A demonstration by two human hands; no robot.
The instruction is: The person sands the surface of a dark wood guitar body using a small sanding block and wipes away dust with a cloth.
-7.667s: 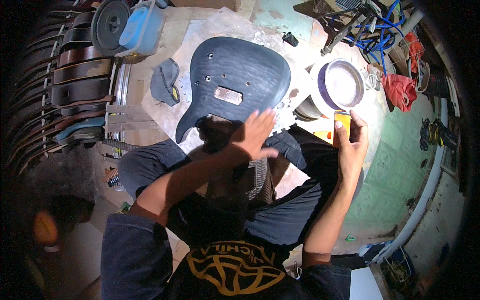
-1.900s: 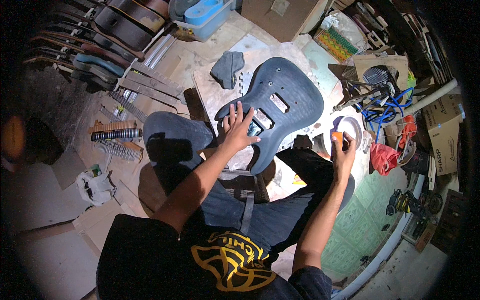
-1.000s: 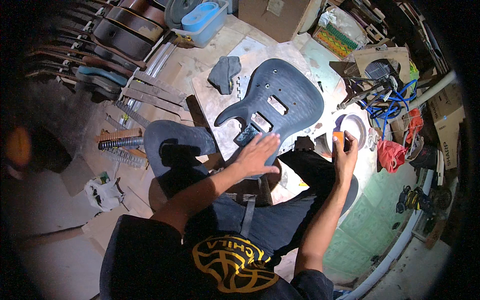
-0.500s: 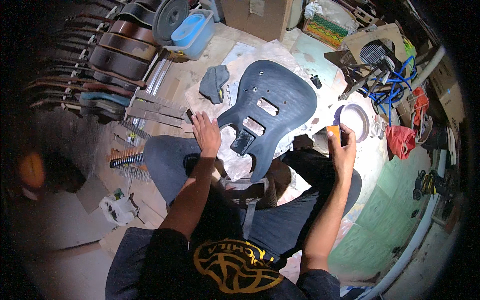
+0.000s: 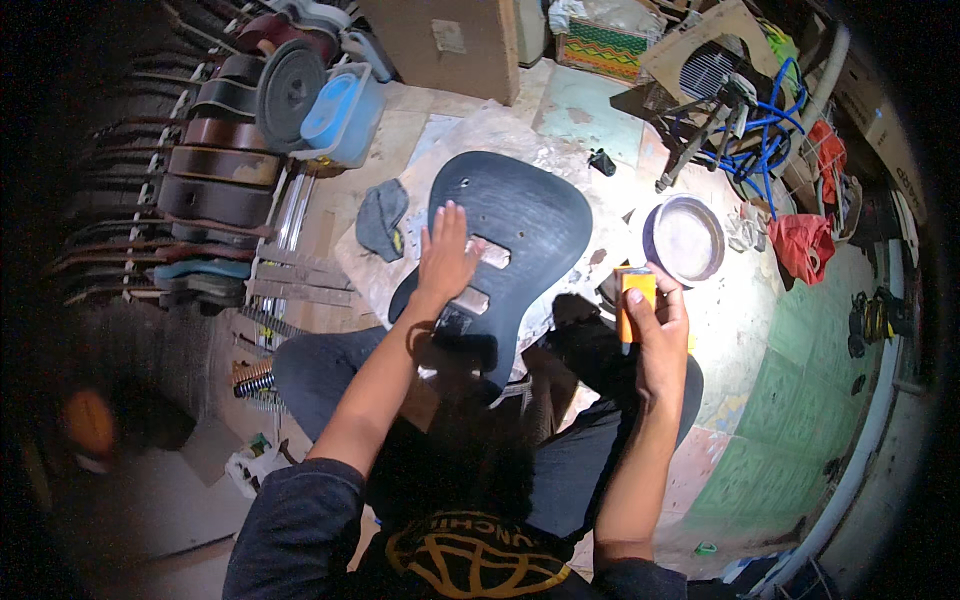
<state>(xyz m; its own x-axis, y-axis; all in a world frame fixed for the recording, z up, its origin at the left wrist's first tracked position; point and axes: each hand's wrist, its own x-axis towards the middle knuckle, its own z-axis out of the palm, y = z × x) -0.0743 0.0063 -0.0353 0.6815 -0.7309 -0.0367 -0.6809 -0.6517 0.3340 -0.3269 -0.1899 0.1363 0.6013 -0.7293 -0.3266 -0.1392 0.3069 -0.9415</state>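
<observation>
A black electric guitar body point(image 5: 535, 205) lies in front of me, with two rectangular openings and small holes in its top. My left hand point(image 5: 447, 262) rests flat on it with the fingers stretched out, beside the openings. In my right hand point(image 5: 662, 318) is an orange sanding block point(image 5: 637, 298), gripped between thumb and fingers and held clear of the body at its right. Close beyond that hand stands a round bowl point(image 5: 684, 240) with a dark rim and a pale inside. A dark grey cloth point(image 5: 381, 219) lies left of the body.
Several guitars point(image 5: 215, 185) stand in a row at the left. A clear tub point(image 5: 350, 118) with a blue container sits at the far left, near a cardboard box point(image 5: 440, 45). Blue hose point(image 5: 775, 140) tangles around a stand at the far right, near a red cloth point(image 5: 800, 248).
My left hand has moved from beside the guitar's neck end onto the top of the body. The right hand still holds the sanding block, now turned to show more of its face.
</observation>
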